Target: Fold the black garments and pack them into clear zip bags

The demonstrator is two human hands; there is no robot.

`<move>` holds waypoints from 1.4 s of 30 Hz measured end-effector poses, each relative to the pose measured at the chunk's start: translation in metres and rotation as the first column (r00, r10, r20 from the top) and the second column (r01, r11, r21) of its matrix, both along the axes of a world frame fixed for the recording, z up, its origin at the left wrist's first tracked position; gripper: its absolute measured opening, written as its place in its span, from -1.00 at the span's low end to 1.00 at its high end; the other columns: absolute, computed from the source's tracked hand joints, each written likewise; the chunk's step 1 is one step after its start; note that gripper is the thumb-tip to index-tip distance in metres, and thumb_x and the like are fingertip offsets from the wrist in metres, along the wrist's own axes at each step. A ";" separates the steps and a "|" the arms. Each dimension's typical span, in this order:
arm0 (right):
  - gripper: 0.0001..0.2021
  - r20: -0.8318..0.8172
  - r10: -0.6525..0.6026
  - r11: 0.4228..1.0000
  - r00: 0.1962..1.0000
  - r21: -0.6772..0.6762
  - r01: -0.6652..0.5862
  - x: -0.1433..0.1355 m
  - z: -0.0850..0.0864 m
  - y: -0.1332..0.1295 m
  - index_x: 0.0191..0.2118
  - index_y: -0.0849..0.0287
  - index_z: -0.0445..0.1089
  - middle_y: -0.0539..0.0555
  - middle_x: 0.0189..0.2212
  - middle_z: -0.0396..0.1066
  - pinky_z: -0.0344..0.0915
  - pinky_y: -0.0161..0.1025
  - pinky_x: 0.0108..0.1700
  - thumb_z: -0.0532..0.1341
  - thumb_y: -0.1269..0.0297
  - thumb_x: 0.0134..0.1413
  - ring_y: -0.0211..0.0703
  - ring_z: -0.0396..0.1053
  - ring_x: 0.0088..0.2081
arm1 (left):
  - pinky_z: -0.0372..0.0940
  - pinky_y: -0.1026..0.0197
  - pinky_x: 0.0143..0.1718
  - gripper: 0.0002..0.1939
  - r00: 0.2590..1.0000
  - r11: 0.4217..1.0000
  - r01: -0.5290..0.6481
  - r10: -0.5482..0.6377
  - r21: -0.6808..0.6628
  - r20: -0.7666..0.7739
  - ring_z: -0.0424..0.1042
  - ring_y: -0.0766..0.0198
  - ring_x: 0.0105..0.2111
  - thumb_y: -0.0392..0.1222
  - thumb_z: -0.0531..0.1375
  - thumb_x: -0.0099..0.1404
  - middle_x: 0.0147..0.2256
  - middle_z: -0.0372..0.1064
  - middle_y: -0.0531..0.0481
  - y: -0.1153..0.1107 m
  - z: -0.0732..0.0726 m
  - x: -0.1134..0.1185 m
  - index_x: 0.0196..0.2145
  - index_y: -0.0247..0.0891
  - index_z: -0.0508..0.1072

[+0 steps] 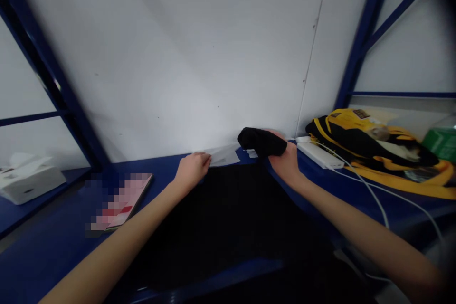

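Black cloth [231, 218] lies on the blue table [166, 165]. Clock from its middle: left hand [192, 169] at 11, fingers bunched up by the clear plastic [226, 156] at 12; can't tell if they pinch plastic or cloth edge. Right hand [287, 164] at 1, gripping a black bunch [261, 141], looks lifted. I'd pin the far edge with the left, use a light right grip to limit creasing, and avoid the white cable [378, 202] at 3.
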State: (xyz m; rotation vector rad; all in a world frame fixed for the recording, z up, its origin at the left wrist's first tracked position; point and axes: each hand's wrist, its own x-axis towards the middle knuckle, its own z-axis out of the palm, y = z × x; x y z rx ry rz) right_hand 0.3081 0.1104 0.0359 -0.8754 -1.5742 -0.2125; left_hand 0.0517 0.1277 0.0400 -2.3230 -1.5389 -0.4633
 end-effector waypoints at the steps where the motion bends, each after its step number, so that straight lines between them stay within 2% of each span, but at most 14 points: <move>1: -0.58 -0.005 0.033 0.999 0.999 0.028 -0.032 -0.003 0.001 -0.005 -0.06 0.17 0.29 0.06 -0.20 0.43 0.27 -0.18 -0.10 0.02 0.53 -0.10 -0.15 0.38 -0.19 | 0.25 0.20 -0.33 -0.72 1.000 1.000 0.009 -0.009 -0.012 -0.003 0.39 0.13 -0.23 -0.15 -0.04 0.26 -0.20 0.40 -0.06 -0.009 -0.003 0.003 -0.18 -0.17 0.40; 6: -0.62 0.168 0.258 0.960 0.952 0.064 -0.272 -0.024 -0.001 -0.023 0.06 0.13 0.18 0.10 0.05 0.23 0.12 -0.09 0.10 -0.01 0.42 0.09 -0.16 0.18 0.07 | 0.28 0.21 -0.31 -0.66 0.994 0.986 0.109 -0.111 -0.125 -0.003 0.40 0.13 -0.21 -0.28 0.03 0.16 -0.14 0.37 -0.08 -0.039 -0.026 0.011 -0.09 -0.17 0.35; 8: -0.62 0.375 0.370 0.916 0.850 0.004 -0.401 -0.032 -0.006 -0.022 0.06 0.13 0.18 0.09 0.07 0.21 0.09 -0.08 0.12 -0.02 0.41 0.11 -0.18 0.13 0.10 | 0.28 0.20 -0.29 -0.70 0.992 0.973 0.125 -0.119 -0.194 0.042 0.41 0.13 -0.24 -0.30 0.05 0.14 -0.18 0.40 -0.11 -0.041 -0.031 0.010 -0.15 -0.22 0.38; 10: -0.61 0.565 0.457 0.867 0.687 -0.110 -0.486 -0.039 -0.014 -0.019 0.07 0.15 0.17 0.09 0.07 0.21 0.06 -0.11 0.14 -0.01 0.43 0.10 -0.22 0.10 0.12 | 0.27 0.19 -0.27 -0.75 0.988 0.958 0.133 -0.107 -0.254 0.111 0.42 0.13 -0.28 -0.30 0.06 0.14 -0.23 0.43 -0.13 -0.039 -0.031 0.008 -0.22 -0.28 0.42; 12: -0.60 0.652 0.520 0.831 0.552 -0.236 -0.504 -0.042 -0.022 -0.014 0.08 0.18 0.16 0.10 0.08 0.21 0.05 -0.16 0.14 0.01 0.45 0.08 -0.25 0.09 0.12 | 0.28 0.19 -0.27 -0.78 0.982 0.947 0.143 -0.099 -0.288 0.162 0.43 0.13 -0.32 -0.29 0.05 0.15 -0.26 0.45 -0.13 -0.037 -0.029 0.006 -0.26 -0.29 0.43; 14: -0.57 0.658 0.555 0.819 0.508 -0.327 -0.472 -0.043 -0.029 -0.011 0.08 0.22 0.16 0.12 0.09 0.19 0.06 -0.22 0.13 0.05 0.45 0.04 -0.25 0.10 0.12 | 0.27 0.20 -0.23 -0.77 0.970 0.946 0.186 -0.134 -0.265 0.201 0.43 0.13 -0.27 -0.28 0.05 0.16 -0.24 0.44 -0.13 -0.035 -0.026 0.005 -0.24 -0.28 0.43; 18: -0.52 0.683 0.514 0.858 0.519 -0.404 -0.317 -0.043 -0.035 -0.010 0.06 0.25 0.20 0.16 0.09 0.18 0.09 -0.24 0.10 0.11 0.50 -0.08 -0.20 0.14 0.10 | 0.23 0.21 -0.14 -0.65 0.937 0.945 0.276 -0.223 -0.176 0.269 0.37 0.14 -0.14 -0.22 0.03 0.18 -0.12 0.40 -0.08 -0.035 -0.027 0.004 -0.05 -0.18 0.32; 22: -0.46 0.740 0.407 0.898 0.536 -0.431 -0.087 -0.047 -0.031 -0.012 0.05 0.22 0.20 0.19 0.04 0.25 0.20 -0.21 -0.01 0.14 0.52 -0.17 -0.10 0.24 0.02 | 0.23 0.20 -0.18 -0.55 0.962 0.965 0.202 -0.164 -0.166 0.219 0.38 0.15 -0.15 -0.30 0.01 0.16 -0.06 0.35 -0.07 -0.035 -0.032 0.004 0.04 -0.15 0.19; 26: -0.46 0.809 0.271 0.886 0.522 -0.421 0.193 -0.053 -0.025 -0.009 0.04 0.22 0.20 0.21 -0.09 0.36 0.30 -0.16 -0.19 0.15 0.50 -0.18 0.01 0.37 -0.15 | 0.23 0.26 -0.36 -0.58 0.972 0.984 0.103 -0.069 -0.144 0.225 0.41 0.24 -0.35 -0.38 -0.03 0.13 -0.18 0.38 -0.04 -0.036 -0.033 0.006 -0.03 -0.18 0.15; 30: -0.52 0.857 0.174 0.841 0.485 -0.386 0.379 -0.062 -0.022 -0.004 0.00 0.32 0.23 0.27 -0.28 0.44 0.31 -0.11 -0.29 0.15 0.48 -0.15 0.08 0.40 -0.27 | 0.18 0.26 -0.45 -0.85 0.989 0.992 -0.028 0.046 -0.124 0.143 0.38 0.21 -0.37 -0.28 -0.02 0.18 -0.31 0.37 -0.04 -0.038 -0.030 0.006 -0.26 -0.23 0.25; 33: -0.46 0.851 0.193 0.847 0.488 -0.395 0.355 -0.070 -0.021 0.000 0.07 0.35 0.16 0.32 -0.21 0.40 0.28 -0.06 -0.20 0.18 0.39 -0.12 0.12 0.37 -0.19 | 0.16 0.28 -0.45 -0.88 0.993 0.991 -0.072 0.083 -0.116 0.089 0.37 0.22 -0.36 -0.24 -0.04 0.23 -0.33 0.36 -0.04 -0.037 -0.029 0.002 -0.37 -0.22 0.27; 36: -0.34 0.828 0.317 0.894 0.462 -0.424 0.147 -0.074 -0.021 0.008 0.15 0.33 0.05 0.34 0.08 0.15 0.15 -0.06 0.01 0.21 0.27 -0.11 0.10 0.16 0.07 | 0.16 0.27 -0.41 -0.87 0.990 0.995 -0.040 0.051 -0.086 0.128 0.35 0.25 -0.36 -0.27 -0.05 0.24 -0.33 0.35 -0.03 -0.034 -0.029 -0.001 -0.37 -0.23 0.27; 38: -0.38 0.794 0.399 0.877 0.459 -0.476 0.063 -0.076 -0.022 0.013 0.15 0.30 0.05 0.29 0.14 0.06 0.10 -0.10 0.06 0.17 0.26 -0.07 0.04 0.08 0.12 | 0.17 0.27 -0.39 -0.88 0.986 0.998 -0.014 0.025 -0.068 0.166 0.34 0.25 -0.37 -0.29 -0.05 0.24 -0.34 0.34 -0.03 -0.032 -0.030 -0.002 -0.37 -0.23 0.27; 42: -0.46 0.721 0.357 0.798 0.594 -0.566 0.208 -0.087 -0.022 0.016 0.12 0.26 0.09 0.28 0.01 0.25 0.24 -0.09 -0.10 0.11 0.22 0.00 0.05 0.28 -0.04 | 0.16 0.27 -0.40 -0.89 0.978 0.999 0.017 -0.007 -0.050 0.206 0.33 0.26 -0.39 -0.32 -0.04 0.22 -0.36 0.32 -0.02 -0.029 -0.030 -0.002 -0.39 -0.23 0.25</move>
